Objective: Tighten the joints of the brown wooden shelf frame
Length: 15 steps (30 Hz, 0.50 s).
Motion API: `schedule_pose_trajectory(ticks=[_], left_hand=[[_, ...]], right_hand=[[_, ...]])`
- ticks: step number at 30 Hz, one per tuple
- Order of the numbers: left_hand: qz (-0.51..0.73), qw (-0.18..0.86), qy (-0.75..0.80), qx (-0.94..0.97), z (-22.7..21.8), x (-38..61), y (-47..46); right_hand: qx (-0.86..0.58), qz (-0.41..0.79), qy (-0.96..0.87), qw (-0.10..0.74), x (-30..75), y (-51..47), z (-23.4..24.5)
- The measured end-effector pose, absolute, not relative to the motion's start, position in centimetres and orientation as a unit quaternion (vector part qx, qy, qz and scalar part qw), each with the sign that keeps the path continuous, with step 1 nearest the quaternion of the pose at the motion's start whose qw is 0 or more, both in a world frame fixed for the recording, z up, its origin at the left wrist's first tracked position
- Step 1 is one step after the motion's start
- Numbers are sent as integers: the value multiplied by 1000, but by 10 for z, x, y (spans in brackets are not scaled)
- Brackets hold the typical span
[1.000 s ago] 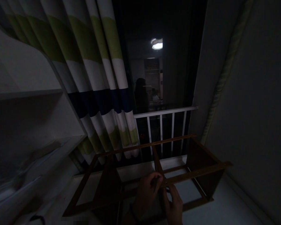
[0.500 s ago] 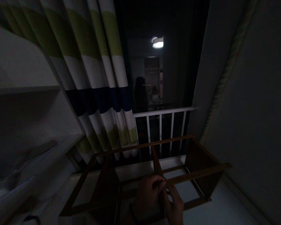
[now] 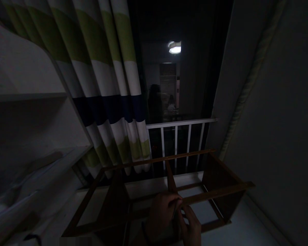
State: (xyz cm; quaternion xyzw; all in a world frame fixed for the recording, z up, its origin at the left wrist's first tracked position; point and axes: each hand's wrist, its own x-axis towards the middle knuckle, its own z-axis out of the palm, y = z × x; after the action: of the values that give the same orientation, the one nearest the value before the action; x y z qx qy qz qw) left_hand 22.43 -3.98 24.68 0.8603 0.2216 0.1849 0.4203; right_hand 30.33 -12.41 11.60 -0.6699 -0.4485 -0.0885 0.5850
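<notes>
A brown wooden shelf frame (image 3: pixel 218 195) with upright panels and crosswise rails stands in front of me. My left hand (image 3: pixel 160 210), with a dark band at the wrist, is closed in a pinch at the left end of the near rail, by the middle panel (image 3: pixel 170 176). Right beside it, my right hand (image 3: pixel 191 225) has its fingertips pinched together close to the left fingertips. Whatever lies between the fingers is too small and dark to make out. The lower part of the middle panel is partly hidden behind both hands.
White shelving (image 3: pixel 77 153) with papers stands on the left. Behind the frame are a striped curtain (image 3: pixel 105 106), a dark reflecting window (image 3: pixel 195 78) and a white railing (image 3: pixel 182 123). A grey wall (image 3: pixel 279 130) with a wrapped pipe (image 3: pixel 236 116) is on the right.
Both hands stay pinched at the same spot, with only slight finger movement. The view has shifted very slightly; the frame appears in nearly the same place.
</notes>
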Motion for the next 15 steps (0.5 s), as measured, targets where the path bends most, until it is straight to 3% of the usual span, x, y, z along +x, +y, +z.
schedule_pose_trajectory(ticks=[10, 15], left_hand=[[194, 391, 203, 877, 240, 223, -37], [204, 387, 204, 876, 238, 225, -37]], right_hand=[[-674, -43, -397, 622, 297, -133, 112], [-701, -108, -377, 596, 299, -149, 124]])
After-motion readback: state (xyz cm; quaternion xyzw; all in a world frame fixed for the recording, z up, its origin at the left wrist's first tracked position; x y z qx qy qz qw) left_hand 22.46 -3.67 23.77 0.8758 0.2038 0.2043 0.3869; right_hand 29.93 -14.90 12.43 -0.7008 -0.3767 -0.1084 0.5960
